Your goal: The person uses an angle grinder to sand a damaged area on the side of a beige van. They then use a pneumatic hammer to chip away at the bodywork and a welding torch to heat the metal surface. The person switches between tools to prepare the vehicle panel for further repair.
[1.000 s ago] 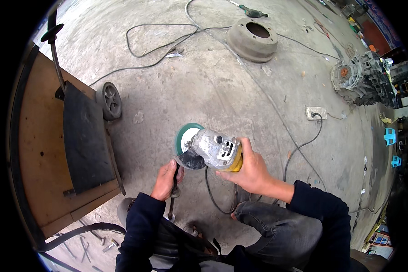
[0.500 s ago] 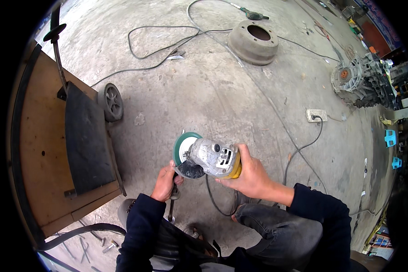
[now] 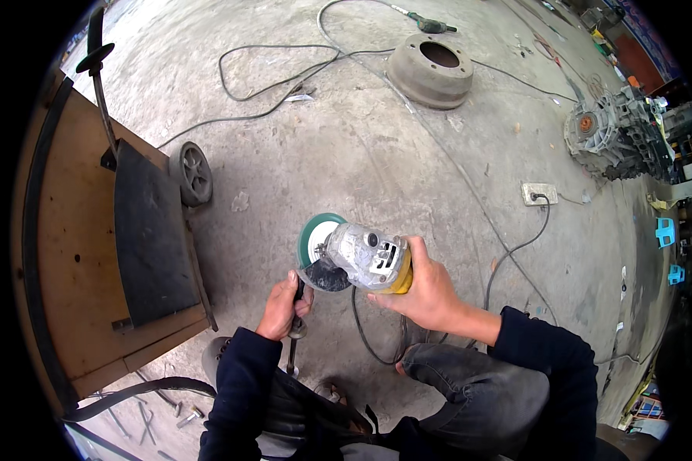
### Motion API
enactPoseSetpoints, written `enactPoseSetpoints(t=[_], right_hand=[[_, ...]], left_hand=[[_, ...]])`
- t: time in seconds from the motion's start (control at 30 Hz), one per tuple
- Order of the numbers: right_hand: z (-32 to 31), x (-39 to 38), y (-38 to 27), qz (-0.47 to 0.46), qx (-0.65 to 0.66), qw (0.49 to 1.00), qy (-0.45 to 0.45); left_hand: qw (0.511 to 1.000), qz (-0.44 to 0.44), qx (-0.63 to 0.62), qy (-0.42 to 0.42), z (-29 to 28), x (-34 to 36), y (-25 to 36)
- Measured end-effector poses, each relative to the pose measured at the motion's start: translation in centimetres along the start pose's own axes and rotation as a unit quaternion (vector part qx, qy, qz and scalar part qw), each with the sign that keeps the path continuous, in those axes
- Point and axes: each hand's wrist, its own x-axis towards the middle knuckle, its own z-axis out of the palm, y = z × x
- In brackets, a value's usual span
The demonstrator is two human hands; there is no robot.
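My right hand (image 3: 430, 296) grips a yellow and silver angle grinder (image 3: 369, 257) by its body, tilted with a green and white disc (image 3: 311, 234) facing left and a dark guard (image 3: 324, 275) below the disc. My left hand (image 3: 283, 307) is closed around an upright dark metal rod (image 3: 292, 349), whose upper end meets or sits just under the guard; whether they touch is unclear. A wider collar is on the rod below my fingers. Both hands are over the concrete floor, in front of my bent legs.
A wooden wheeled cart (image 3: 84, 315) stands at left, with metal tools (image 3: 190, 417) below it. Ahead lie a brake drum (image 3: 430, 88), a green power tool (image 3: 430, 24) and looping cords. At right are an engine assembly (image 3: 615, 134), a power strip (image 3: 539, 194) and blue stools (image 3: 665, 233).
The grinder in my right hand dipped slightly in the view half a second ago and is now back up. My left hand keeps its grip with little movement.
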Motion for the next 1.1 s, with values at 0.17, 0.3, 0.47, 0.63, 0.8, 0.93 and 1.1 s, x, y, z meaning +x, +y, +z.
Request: enactPoseSetpoints(t=[0.17, 0.3, 0.47, 0.63, 0.8, 0.93, 1.1], right_hand=[[-0.5, -0.2, -0.1, 0.003, -0.007, 1.000, -0.015], [-0.4, -0.2, -0.1, 0.011, 0.002, 1.000, -0.004], [-0.6, -0.4, 0.1, -0.007, 0.007, 1.000, 0.002], [-0.7, -0.3, -0.5, 0.007, 0.020, 1.000, -0.009], [-0.8, -0.9, 0.1, -0.004, 0.010, 1.000, -0.011], [-0.9, -1.0, -0.3, 0.013, 0.011, 0.999, -0.034], [-0.6, -1.0, 0.1, 0.013, 0.012, 1.000, -0.008]], left_hand=[[0.999, -0.035, -0.017, 0.024, 0.0, -0.1, 0.2], [0.999, -0.010, -0.040, -0.004, 0.1, -0.2, -0.3], [0.999, -0.015, -0.052, -0.001, 0.3, -0.2, 0.2], [1.000, -0.026, -0.007, 0.015, 0.7, -0.3, 0.3], [0.999, -0.038, -0.010, 0.023, 1.3, -0.3, 0.9], [0.996, -0.060, -0.007, 0.058, 1.7, -0.2, 0.9], [0.999, -0.040, 0.000, 0.021, 0.7, -0.3, 0.3]])
